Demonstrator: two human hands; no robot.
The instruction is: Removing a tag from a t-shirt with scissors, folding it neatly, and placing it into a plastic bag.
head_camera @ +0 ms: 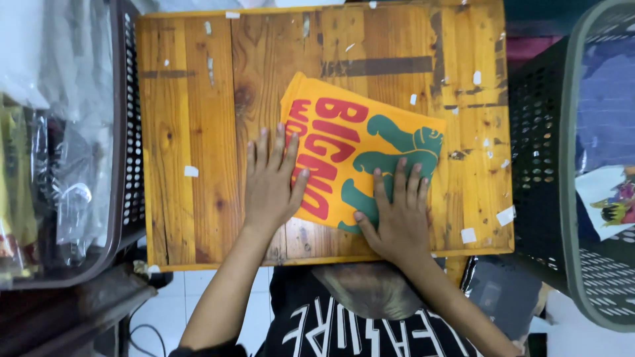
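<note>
— What do you see around you, apart from the work itself?

— You have a worn wooden table (198, 132) dotted with bits of white tape (191, 171). On your left stands a dark perforated basket (130, 165) full of clear plastic bags (66, 79).

— And to your right?

— A black mesh basket (539, 145), and beside it a grey-green basket (582, 198) holding a folded white printed garment (605, 198). Below you lies white tiled floor (198, 291).

a small wooden table (198, 132) of orange-brown planks carries everything; its top is scuffed, with dark streaks and many small white paper scraps (190, 171) stuck across it; a folded orange cloth (344, 165) with red lettering and a green figure lies flat on it, tilted, near the front edge; two hands press flat on the cloth
</note>
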